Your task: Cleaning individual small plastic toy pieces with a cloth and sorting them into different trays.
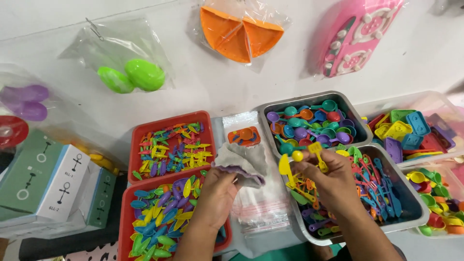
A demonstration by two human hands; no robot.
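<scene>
My right hand [330, 182] pinches several small yellow toy utensils [303, 158] above a metal tray [409, 187] of coloured plastic forks and tongs. My left hand [217, 195] grips a grey cloth [241, 162] over a stack of clear zip bags [258, 208]. It hovers beside a red tray [126, 205] of blue, yellow and green leaf-shaped toy pieces.
A second red tray [170, 123] of small mixed utensils sits behind. A metal tray [309, 101] of toy spoons, clear bins [435, 104] of coloured toy parts, bagged green eggs [131, 75], orange plates [240, 34], a pink toy [360, 34] and boxes [46, 176] surround.
</scene>
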